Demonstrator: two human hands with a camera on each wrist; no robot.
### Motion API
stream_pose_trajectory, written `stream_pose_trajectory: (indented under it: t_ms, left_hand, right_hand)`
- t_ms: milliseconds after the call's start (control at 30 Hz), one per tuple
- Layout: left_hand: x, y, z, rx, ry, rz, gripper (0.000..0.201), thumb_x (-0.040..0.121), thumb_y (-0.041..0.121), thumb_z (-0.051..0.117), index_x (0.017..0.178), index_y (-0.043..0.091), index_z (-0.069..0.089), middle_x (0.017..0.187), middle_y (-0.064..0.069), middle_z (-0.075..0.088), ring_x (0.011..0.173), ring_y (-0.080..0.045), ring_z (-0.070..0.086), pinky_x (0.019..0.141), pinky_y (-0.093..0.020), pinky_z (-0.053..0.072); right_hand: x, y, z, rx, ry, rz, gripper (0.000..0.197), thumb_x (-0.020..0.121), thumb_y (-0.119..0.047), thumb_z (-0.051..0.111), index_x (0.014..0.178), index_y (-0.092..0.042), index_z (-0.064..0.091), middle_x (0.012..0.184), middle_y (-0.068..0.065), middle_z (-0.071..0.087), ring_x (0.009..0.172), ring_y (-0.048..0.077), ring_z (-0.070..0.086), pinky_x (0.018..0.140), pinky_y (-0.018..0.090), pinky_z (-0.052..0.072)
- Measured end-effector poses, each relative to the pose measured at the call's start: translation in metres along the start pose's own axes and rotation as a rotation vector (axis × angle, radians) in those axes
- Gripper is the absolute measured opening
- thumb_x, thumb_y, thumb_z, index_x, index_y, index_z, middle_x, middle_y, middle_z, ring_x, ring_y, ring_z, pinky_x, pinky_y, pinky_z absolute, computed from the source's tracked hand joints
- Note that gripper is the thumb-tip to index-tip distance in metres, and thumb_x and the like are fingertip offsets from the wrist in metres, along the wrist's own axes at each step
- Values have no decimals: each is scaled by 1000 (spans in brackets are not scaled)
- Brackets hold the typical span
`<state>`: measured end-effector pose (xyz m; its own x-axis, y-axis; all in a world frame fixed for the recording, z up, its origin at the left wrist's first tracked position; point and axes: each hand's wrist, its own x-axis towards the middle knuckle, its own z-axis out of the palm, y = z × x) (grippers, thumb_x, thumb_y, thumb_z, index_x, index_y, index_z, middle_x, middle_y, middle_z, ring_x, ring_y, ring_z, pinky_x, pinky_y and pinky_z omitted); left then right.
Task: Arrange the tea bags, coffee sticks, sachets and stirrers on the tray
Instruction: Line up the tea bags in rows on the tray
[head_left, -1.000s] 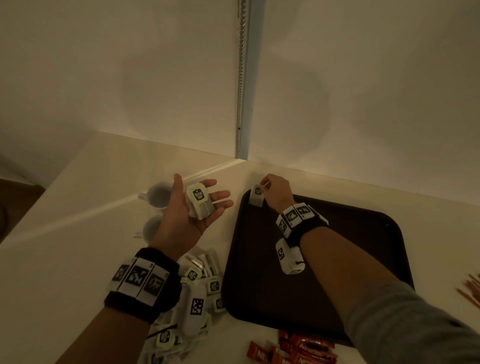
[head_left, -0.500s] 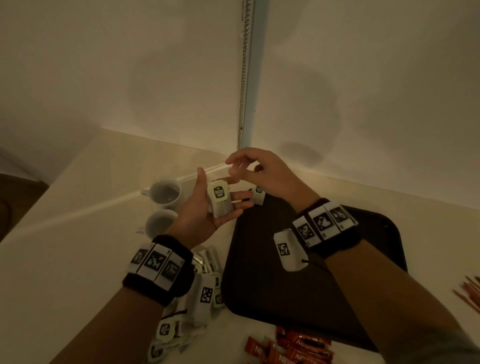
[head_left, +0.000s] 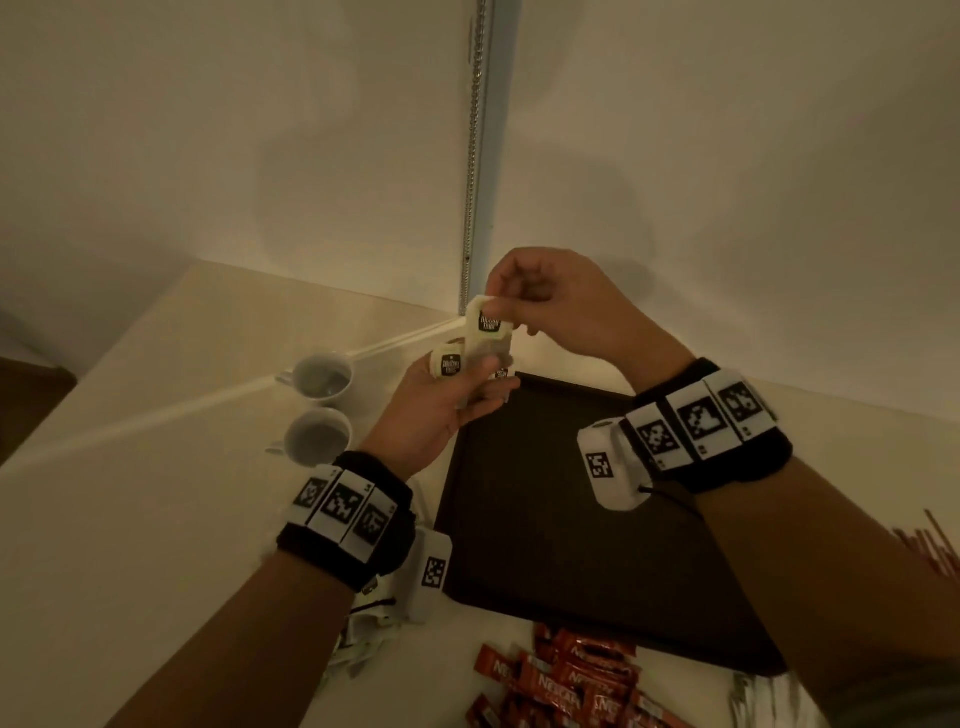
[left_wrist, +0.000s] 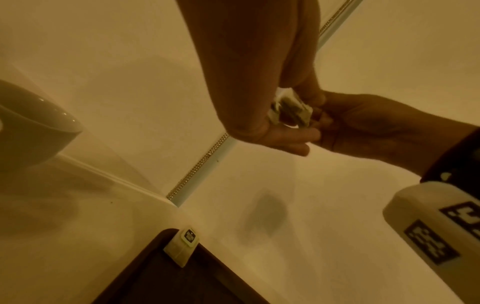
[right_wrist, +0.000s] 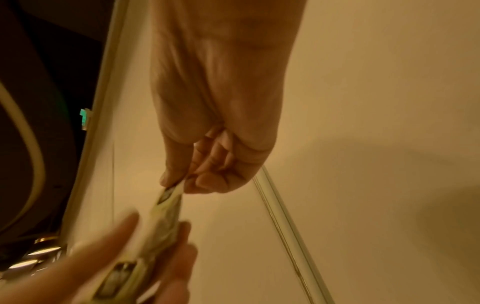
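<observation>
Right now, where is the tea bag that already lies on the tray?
In the left wrist view, the tea bag leans in the far left corner of the dark tray, below both hands.

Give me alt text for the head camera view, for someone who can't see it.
Above the far corner of a dark tray, the right hand pinches the top of a tea bag out of a small stack held in the left hand. Two white cups stand to the left; red coffee sticks lie nearest the camera.
</observation>
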<state>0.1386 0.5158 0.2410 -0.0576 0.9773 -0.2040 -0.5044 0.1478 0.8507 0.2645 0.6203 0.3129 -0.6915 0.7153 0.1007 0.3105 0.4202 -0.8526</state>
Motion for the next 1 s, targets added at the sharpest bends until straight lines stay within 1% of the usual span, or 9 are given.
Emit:
stream_pose_trajectory:
  t_ms: [133, 233, 333, 400, 467, 567, 767, 933, 1000]
  left_hand:
    - [1, 0, 6, -50, 66, 70, 10, 88, 11, 59, 93, 19, 63, 86, 3, 73, 80, -12, 70, 63, -18, 52]
    - [2, 0, 11, -77, 51, 116, 14, 80, 17, 63, 94, 15, 62, 85, 1, 73, 77, -12, 70, 62, -18, 52]
    - [3, 1, 12, -120, 54, 132, 20, 77, 18, 63, 96, 12, 62, 85, 0, 73, 75, -12, 69, 63, -18, 53]
    - [4, 1, 12, -148, 58, 126, 21, 77, 18, 63, 97, 11, 62, 84, -1, 72, 75, -12, 69, 63, -17, 53]
    - [5, 1, 14, -179, 56, 109, 20, 80, 16, 62, 99, 10, 61, 84, -1, 72, 75, -13, 70, 63, -17, 53]
    - [4, 0, 19, -201, 56, 69, 7, 89, 10, 57, 94, 11, 60, 83, -2, 73, 74, -12, 70, 62, -17, 53]
    - [5, 1, 25, -290, 108, 27, 8, 93, 9, 53, 95, 13, 60, 80, -1, 73, 71, -12, 70, 59, -17, 53]
    - [5, 3, 23, -259, 85, 42, 9, 93, 8, 53, 93, 14, 60, 80, -1, 73, 71, -12, 70, 60, -17, 53]
    - [5, 3, 22, -256, 87, 45, 9, 92, 8, 53, 95, 12, 60, 80, -2, 73, 71, -12, 70, 59, -17, 53]
  right_hand:
    - [-1, -23, -7, -136, 74, -103, 17, 76, -23, 77, 87, -12, 70, 76, 6, 68, 63, 5, 58, 61, 11, 45]
    - [-3, -33, -11, -290, 49, -109, 26, 75, -33, 76, 92, -13, 72, 82, 0, 69, 71, 7, 61, 66, 14, 47]
    - [-4, -32, -15, -412, 86, -109, 27, 75, -40, 75, 88, -16, 73, 85, -6, 65, 71, 4, 54, 67, 17, 42]
    - [-4, -29, -14, -462, 97, -83, 30, 73, -44, 75, 88, -18, 71, 87, -10, 60, 73, 5, 52, 70, 24, 44]
    - [-5, -28, -14, -478, 112, -73, 30, 75, -46, 73, 85, -18, 70, 84, -12, 58, 74, 6, 53, 72, 30, 46]
    - [-5, -29, -12, -496, 106, -83, 32, 77, -47, 70, 84, -16, 71, 75, -16, 56, 67, 1, 51, 69, 30, 46]
    - [-3, -27, -16, -506, 107, -82, 29, 79, -46, 69, 85, -18, 71, 72, -13, 60, 63, -3, 52, 62, 20, 40]
    - [-6, -23, -16, -575, 63, -69, 26, 81, -45, 66, 84, -19, 69, 79, -13, 55, 71, 7, 54, 69, 30, 47]
    - [-6, -21, -15, -568, 101, -61, 27, 80, -46, 67, 85, -20, 69, 80, -14, 53, 74, 7, 54, 69, 29, 46]
